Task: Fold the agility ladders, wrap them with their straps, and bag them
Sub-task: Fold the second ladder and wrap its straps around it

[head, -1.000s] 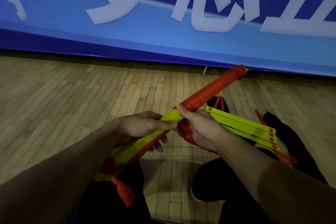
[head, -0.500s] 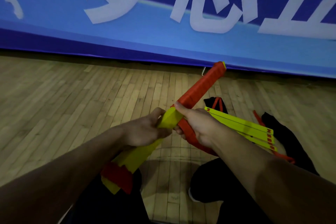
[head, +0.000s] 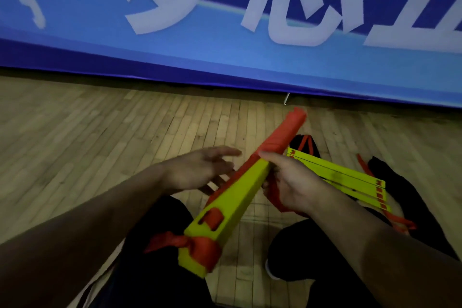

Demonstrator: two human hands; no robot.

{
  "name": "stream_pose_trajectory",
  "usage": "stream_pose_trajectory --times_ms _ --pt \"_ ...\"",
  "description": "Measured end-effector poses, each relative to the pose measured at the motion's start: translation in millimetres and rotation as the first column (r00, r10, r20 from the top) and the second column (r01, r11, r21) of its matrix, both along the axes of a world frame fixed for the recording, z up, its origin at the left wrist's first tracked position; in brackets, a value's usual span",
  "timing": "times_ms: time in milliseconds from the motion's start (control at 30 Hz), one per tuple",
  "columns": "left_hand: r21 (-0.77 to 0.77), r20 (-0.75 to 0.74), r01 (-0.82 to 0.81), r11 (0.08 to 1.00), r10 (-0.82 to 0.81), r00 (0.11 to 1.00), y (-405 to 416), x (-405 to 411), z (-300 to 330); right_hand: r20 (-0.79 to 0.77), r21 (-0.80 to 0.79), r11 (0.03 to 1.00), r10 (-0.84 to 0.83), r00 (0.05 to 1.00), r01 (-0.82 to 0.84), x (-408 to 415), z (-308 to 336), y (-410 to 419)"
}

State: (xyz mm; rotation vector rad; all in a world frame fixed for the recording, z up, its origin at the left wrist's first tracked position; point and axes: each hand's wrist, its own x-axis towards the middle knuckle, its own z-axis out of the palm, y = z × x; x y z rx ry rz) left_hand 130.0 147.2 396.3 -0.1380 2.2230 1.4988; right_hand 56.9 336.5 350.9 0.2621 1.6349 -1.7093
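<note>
A folded agility ladder (head: 240, 195), a yellow bundle of rungs, runs diagonally in front of me. Orange strap (head: 280, 140) is wound round its far half and its near end. My right hand (head: 292, 182) grips the bundle at its middle, thumb on top, with orange strap running under the palm. My left hand (head: 200, 170) is just left of the bundle, fingers spread and straight, holding nothing. A second ladder (head: 340, 180), yellow rungs with orange straps, lies on the floor to the right, partly on a black bag (head: 390, 182).
I am over a wooden floor (head: 100, 147), my dark-clothed legs (head: 155, 270) below. A blue banner (head: 225, 52) with white characters stands along the far edge. A second black bag (head: 303, 142) with orange cord lies behind the held bundle.
My left hand has let go of the bundle and opened beside it. The bundle has turned so its broad yellow face points up, and its far end has tilted a little.
</note>
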Motion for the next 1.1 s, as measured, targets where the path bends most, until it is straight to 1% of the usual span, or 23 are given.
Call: stream_pose_trajectory --times_ms 33,67,133,167,200,233,267,300,367,400,467,533,600,633,667,700,767,833,933,1000,1100 --pt "-0.077 -0.092 -0.030 0.997 0.023 0.996 -6.1 -3.9 -7.1 0.043 -0.053 0.998 0.025 0.999 -0.023 0.4 4.0 0.4" --pt "-0.204 -0.191 -0.039 0.978 -0.001 0.982 -9.4 -6.7 -14.0 0.089 -0.116 0.993 0.024 0.996 -0.014 1.7 11.0 -0.6" --pt "-0.408 -0.344 -0.017 0.913 -0.137 0.929 -6.7 -13.1 -29.1 0.139 -0.277 0.961 0.049 0.989 -0.009 3.8 23.6 -3.6" --pt "-0.458 -0.412 -0.022 0.888 -0.190 0.891 -3.0 -17.3 -38.1 0.157 -0.364 0.931 0.100 0.982 -0.037 5.5 28.7 -4.0" --pt "-0.486 -0.472 -0.052 0.872 -0.212 0.856 2.3 -19.8 -40.7 0.182 -0.454 0.888 0.179 0.967 -0.079 8.4 32.4 -4.4" --pt "-0.487 -0.549 -0.108 0.867 -0.207 0.810 4.7 -22.6 -42.7 0.179 -0.502 0.854 0.260 0.949 -0.139 10.5 31.4 -3.0" --pt "-0.481 -0.613 -0.158 0.862 -0.202 0.764 6.2 -23.6 -38.7 0.159 -0.505 0.842 0.309 0.938 -0.192 13.2 31.0 -1.0" --pt "-0.458 -0.653 -0.160 0.874 -0.209 0.728 5.0 -25.8 -34.7 0.140 -0.460 0.858 0.324 0.936 -0.229 14.0 30.2 1.0" --pt "-0.404 -0.632 -0.063 0.913 -0.228 0.741 1.5 -24.0 -18.8 0.104 -0.340 0.906 0.302 0.948 -0.252 11.2 30.6 4.1" --pt "-0.400 -0.610 -0.023 0.916 -0.247 0.753 -2.1 -22.6 -10.2 0.067 -0.291 0.925 0.275 0.959 -0.245 10.7 35.2 3.6" --pt "-0.469 -0.586 0.011 0.883 -0.321 0.744 -8.0 -22.2 0.6 0.002 -0.254 0.950 0.189 0.982 -0.182 6.7 36.6 4.3" --pt "-0.530 -0.539 0.002 0.848 -0.339 0.771 -7.5 -20.0 8.2 -0.014 -0.289 0.955 0.068 0.998 -0.069 5.3 34.3 5.7" --pt "-0.544 -0.469 -0.019 0.839 -0.285 0.836 -3.6 -19.0 10.6 -0.011 -0.359 0.933 -0.036 0.999 0.030 6.3 30.2 9.0" --pt "-0.553 -0.436 -0.037 0.832 -0.251 0.864 -2.3 -18.7 9.3 -0.028 -0.380 0.924 -0.051 0.998 0.037 6.4 28.4 10.0" --pt "-0.558 -0.407 -0.053 0.828 -0.218 0.887 -0.9 -17.6 7.5 -0.065 -0.364 0.931 -0.042 0.997 0.015 7.7 28.0 10.2" --pt "-0.552 -0.383 -0.062 0.831 -0.187 0.905 0.0 -16.0 4.5 -0.125 -0.308 0.951 -0.024 0.992 -0.016 8.5 26.7 9.3" --pt "-0.494 -0.332 -0.055 0.868 -0.130 0.934 3.1 -11.3 -1.1 -0.298 -0.112 0.992 0.030 0.954 -0.066 10.0 22.4 5.8" --pt "-0.405 -0.280 -0.046 0.913 -0.076 0.957 6.4 -6.2 -4.0 -0.435 0.053 0.994 0.110 0.894 -0.097 9.7 18.1 2.1" --pt "-0.311 -0.218 -0.094 0.946 0.025 0.976 7.4 -3.0 -7.6 -0.533 0.211 0.967 0.235 0.813 -0.141 4.7 16.6 1.6" --pt "-0.232 -0.166 -0.132 0.964 0.094 0.982 6.6 -3.0 -8.8 -0.559 0.303 0.937 0.322 0.764 -0.173 1.8 19.8 2.8" --pt "-0.124 -0.107 -0.107 0.987 0.094 0.990 5.7 -0.6 -4.9 -0.584 0.336 0.930 0.329 0.743 -0.148 3.8 18.2 2.8"
